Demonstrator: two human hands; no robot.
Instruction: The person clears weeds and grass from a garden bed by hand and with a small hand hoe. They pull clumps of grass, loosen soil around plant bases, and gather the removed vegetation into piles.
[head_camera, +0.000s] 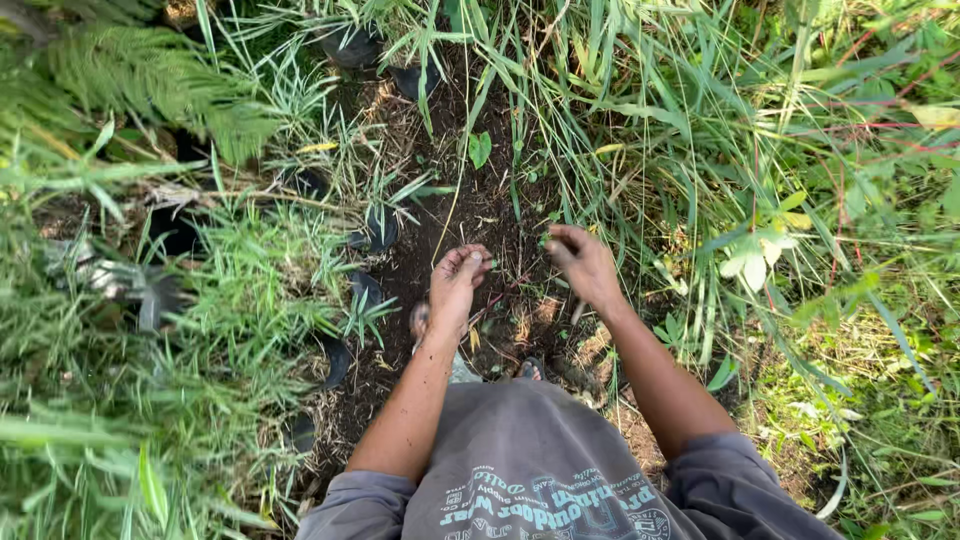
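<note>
My left hand (456, 280) hangs palm up over a strip of dark bare soil (480, 215), its fingers curled loosely; it looks soiled and I see nothing held in it. My right hand (580, 262) is just to its right, fingers bunched downward near a small green sprout (545, 238) at the edge of the tall grass. Whether the right fingers pinch anything is unclear. Below both arms is my grey shirt (530, 470) with printed lettering.
Tall grass (700, 150) crowds the right side, grass and ferns (130, 80) the left. Dark black plastic pieces (378, 230) line the soil strip's left edge. A small leafy seedling (480, 148) stands farther up the path. My feet (530, 368) show beneath the shirt.
</note>
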